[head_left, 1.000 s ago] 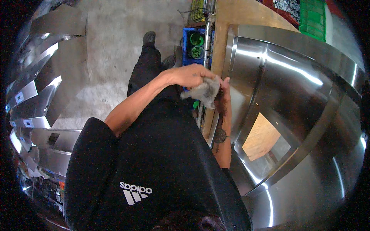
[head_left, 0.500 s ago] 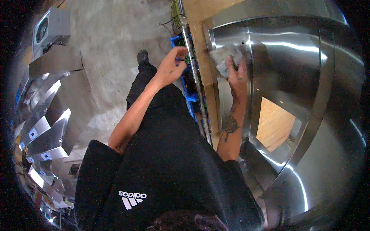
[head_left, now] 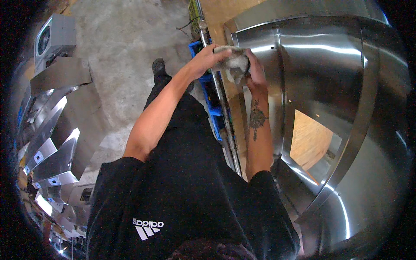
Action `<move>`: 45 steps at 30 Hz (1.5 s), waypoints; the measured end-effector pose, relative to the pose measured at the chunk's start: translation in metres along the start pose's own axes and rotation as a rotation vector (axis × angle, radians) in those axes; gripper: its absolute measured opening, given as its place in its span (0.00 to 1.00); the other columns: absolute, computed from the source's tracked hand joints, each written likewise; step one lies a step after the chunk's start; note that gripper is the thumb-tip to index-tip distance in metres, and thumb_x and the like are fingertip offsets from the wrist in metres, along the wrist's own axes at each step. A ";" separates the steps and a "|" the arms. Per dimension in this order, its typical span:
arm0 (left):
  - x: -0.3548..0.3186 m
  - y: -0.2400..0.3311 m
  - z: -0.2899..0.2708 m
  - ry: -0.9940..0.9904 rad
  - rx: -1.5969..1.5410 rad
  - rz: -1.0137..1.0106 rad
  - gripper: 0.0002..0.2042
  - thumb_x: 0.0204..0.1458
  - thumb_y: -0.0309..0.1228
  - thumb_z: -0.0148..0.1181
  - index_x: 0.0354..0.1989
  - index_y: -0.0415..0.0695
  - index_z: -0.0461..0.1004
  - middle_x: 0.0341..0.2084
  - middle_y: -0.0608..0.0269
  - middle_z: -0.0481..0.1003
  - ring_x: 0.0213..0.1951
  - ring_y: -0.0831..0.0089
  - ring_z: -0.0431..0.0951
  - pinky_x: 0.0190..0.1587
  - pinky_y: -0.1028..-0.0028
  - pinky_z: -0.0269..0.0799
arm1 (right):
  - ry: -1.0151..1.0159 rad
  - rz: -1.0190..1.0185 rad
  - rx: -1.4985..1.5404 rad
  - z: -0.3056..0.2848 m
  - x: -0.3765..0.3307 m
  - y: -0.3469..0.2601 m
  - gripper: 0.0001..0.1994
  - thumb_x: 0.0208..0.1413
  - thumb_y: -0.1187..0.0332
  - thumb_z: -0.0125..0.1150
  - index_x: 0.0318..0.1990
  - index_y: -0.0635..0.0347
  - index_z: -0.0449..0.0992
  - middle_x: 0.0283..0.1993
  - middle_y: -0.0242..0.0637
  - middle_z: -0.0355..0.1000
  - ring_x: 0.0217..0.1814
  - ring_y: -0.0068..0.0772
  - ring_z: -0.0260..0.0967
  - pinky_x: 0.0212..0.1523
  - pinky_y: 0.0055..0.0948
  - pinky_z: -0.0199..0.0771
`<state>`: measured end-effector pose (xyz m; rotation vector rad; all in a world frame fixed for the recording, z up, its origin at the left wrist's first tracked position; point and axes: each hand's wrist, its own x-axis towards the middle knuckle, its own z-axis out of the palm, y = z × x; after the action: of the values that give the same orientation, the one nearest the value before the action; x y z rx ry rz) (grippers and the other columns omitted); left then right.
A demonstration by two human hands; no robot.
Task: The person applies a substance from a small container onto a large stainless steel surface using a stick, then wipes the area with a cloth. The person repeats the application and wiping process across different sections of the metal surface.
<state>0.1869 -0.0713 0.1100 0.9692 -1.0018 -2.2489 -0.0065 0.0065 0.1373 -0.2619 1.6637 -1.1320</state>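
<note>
A greyish-white cloth [head_left: 235, 65] is bunched between my two hands, over the near edge of a large shiny sheet-metal piece [head_left: 320, 73]. My left hand [head_left: 211, 60] reaches across from the left and its fingers close on the cloth's left side. On the cloth's right side my right hand [head_left: 256, 71] grips it, thumb and fingers partly hidden by the folds. The metal piece has bent flanges and a four-sided cut-out [head_left: 312, 141], through which a wooden surface shows.
The metal rests on a wooden bench top [head_left: 219, 19] edged by a metal pipe [head_left: 222, 93]. Blue crates [head_left: 212, 102] stand beneath that edge. Bent metal parts [head_left: 58, 151] and a grey boxy unit with a fan [head_left: 56, 39] are at the left, on a concrete floor [head_left: 117, 39].
My left hand has moved right from the pipe onto the cloth. My right hand has drawn the cloth left, off the metal's face toward its edge.
</note>
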 end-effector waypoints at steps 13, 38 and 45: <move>0.065 -0.030 -0.008 0.671 0.166 0.054 0.19 0.60 0.43 0.70 0.45 0.36 0.81 0.35 0.56 0.83 0.34 0.70 0.81 0.38 0.67 0.77 | 0.215 -0.531 -0.407 0.030 0.117 0.030 0.20 0.66 0.59 0.68 0.59 0.61 0.79 0.51 0.36 0.78 0.48 0.30 0.71 0.51 0.32 0.72; 0.048 -0.028 0.043 0.588 0.460 -0.005 0.23 0.58 0.48 0.70 0.43 0.36 0.83 0.34 0.48 0.85 0.35 0.56 0.85 0.42 0.58 0.79 | 0.390 -0.797 -0.610 -0.036 0.158 0.053 0.11 0.65 0.70 0.63 0.51 0.66 0.81 0.41 0.41 0.81 0.44 0.33 0.74 0.50 0.35 0.75; -0.033 -0.027 0.000 0.343 0.714 0.062 0.19 0.62 0.44 0.66 0.44 0.36 0.79 0.38 0.43 0.83 0.43 0.55 0.85 0.47 0.59 0.78 | 0.339 -0.541 -0.479 -0.027 -0.003 0.071 0.24 0.67 0.47 0.65 0.48 0.64 0.82 0.42 0.46 0.80 0.47 0.40 0.75 0.54 0.40 0.74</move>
<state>0.2036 -0.0328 0.1029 1.5164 -1.6724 -1.5905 -0.0038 0.0606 0.0839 -0.9096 2.2396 -1.1920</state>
